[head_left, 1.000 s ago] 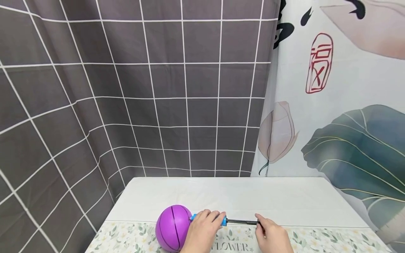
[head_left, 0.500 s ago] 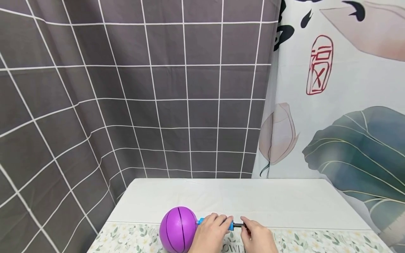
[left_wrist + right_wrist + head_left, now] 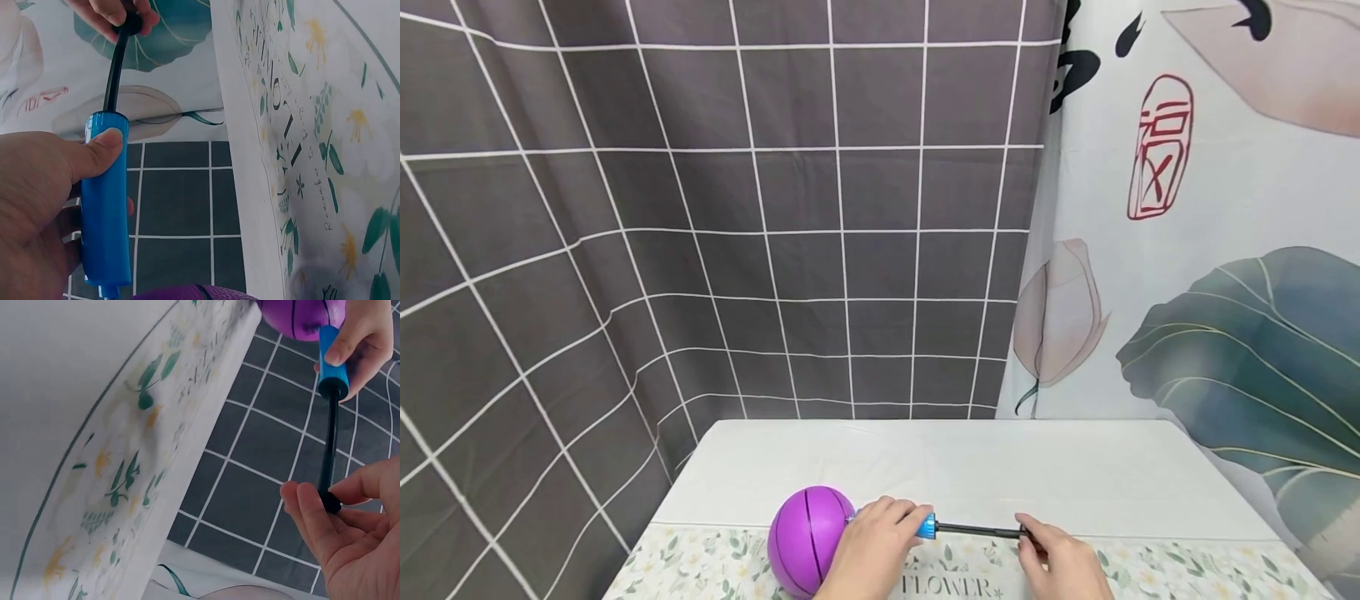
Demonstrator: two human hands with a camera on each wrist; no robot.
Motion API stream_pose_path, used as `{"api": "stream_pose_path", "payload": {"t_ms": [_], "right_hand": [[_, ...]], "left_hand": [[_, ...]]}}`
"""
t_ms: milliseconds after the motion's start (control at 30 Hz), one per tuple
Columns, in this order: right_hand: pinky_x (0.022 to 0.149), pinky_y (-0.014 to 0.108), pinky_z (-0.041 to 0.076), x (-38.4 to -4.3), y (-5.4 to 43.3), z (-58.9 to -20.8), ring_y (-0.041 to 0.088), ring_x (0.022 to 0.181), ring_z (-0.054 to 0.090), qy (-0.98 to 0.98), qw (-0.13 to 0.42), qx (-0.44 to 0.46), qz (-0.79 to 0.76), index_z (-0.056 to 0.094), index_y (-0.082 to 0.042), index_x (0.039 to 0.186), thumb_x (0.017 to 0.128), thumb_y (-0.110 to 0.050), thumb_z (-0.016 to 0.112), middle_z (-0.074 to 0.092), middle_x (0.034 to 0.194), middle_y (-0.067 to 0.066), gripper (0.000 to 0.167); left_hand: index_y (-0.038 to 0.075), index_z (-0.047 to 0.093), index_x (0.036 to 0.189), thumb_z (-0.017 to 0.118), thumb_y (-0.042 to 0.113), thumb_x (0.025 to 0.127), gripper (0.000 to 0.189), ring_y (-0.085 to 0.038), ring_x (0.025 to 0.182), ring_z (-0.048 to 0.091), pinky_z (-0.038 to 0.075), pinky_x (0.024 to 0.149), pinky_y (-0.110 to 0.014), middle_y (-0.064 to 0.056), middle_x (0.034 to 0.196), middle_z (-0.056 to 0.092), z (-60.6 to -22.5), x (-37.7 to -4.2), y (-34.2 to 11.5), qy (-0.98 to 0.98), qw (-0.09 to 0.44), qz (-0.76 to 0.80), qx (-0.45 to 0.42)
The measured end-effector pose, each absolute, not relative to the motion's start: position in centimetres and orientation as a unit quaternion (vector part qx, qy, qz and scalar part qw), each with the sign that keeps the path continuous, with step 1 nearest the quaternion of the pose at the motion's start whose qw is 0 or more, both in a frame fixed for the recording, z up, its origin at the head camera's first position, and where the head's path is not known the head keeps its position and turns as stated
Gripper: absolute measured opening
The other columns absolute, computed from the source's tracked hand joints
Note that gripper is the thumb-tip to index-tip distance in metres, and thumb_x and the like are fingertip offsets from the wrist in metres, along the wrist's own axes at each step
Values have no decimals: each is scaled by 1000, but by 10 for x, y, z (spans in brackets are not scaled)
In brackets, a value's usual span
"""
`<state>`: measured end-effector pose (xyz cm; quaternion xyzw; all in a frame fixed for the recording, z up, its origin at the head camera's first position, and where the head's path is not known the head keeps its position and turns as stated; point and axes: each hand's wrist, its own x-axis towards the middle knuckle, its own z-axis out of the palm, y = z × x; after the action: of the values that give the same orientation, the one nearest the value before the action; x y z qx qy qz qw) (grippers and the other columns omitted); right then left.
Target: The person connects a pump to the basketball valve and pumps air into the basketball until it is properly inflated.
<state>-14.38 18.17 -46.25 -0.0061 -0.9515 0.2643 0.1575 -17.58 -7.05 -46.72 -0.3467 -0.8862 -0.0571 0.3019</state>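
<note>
A purple ball point(image 3: 807, 542) with black seam lines sits at the left front of the table. Against its right side is the end of a blue hand pump point(image 3: 106, 206), lying roughly level. My left hand point(image 3: 874, 546) grips the blue barrel, thumb along it in the left wrist view. The black pump rod point(image 3: 977, 530) is drawn far out to the right. At its end my right hand point(image 3: 1062, 557) pinches the black knob point(image 3: 330, 502) between thumb and fingers. Where the pump tip meets the ball is mostly hidden behind the left hand in the head view.
The white table point(image 3: 925, 467) has a floral printed cloth point(image 3: 1180, 571) along its front. A dark grey curtain point(image 3: 880, 200) with white grid lines hangs behind and at the left. A white curtain point(image 3: 1090, 192) with leaf prints hangs at the right.
The right hand pushed the rod in toward the barrel, then drew it back out to the right. Ball and left hand shifted slightly right and back. Both grips stayed the same.
</note>
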Motion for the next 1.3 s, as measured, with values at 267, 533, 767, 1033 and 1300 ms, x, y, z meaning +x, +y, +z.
{"api": "stream_pose_path", "payload": {"t_ms": [267,533,767,1033,1300], "right_hand": [[56,28,58,-140,180,-461,12,64,68,-943,188,-11,276,74,3,113,87,-5,71,74,81,3,27],[54,23,53,-142,153,-455,9,62,65,-938,208,13,276,73,5,113,87,-1,69,75,82,7,27],[50,20,50,-143,134,-457,6,57,61,-934,222,53,273,75,5,108,84,1,70,74,77,5,24],[53,17,51,-143,137,-464,5,60,63,-935,181,69,298,76,0,109,87,-2,71,74,82,2,23],[56,21,55,-142,159,-464,7,64,66,-944,177,40,276,75,-1,111,87,-5,71,73,82,-1,25]], "left_hand": [[20,70,122,82,28,80,44,-9,96,63,56,86,-27,8,108,69,-469,-175,-68,-872,342,-59,-346],[17,72,119,84,17,75,46,-11,93,62,56,89,-28,6,107,70,-474,-174,-58,-861,372,-39,-344],[15,70,123,84,18,81,45,-10,94,61,56,89,-26,6,110,69,-475,-172,-45,-871,326,-28,-367],[19,70,123,86,21,79,47,-7,94,61,55,83,-20,10,108,68,-476,-171,-45,-866,321,-21,-383],[21,68,126,78,30,85,43,-8,101,64,56,88,-24,9,112,68,-472,-172,-63,-876,320,-37,-359]]}}
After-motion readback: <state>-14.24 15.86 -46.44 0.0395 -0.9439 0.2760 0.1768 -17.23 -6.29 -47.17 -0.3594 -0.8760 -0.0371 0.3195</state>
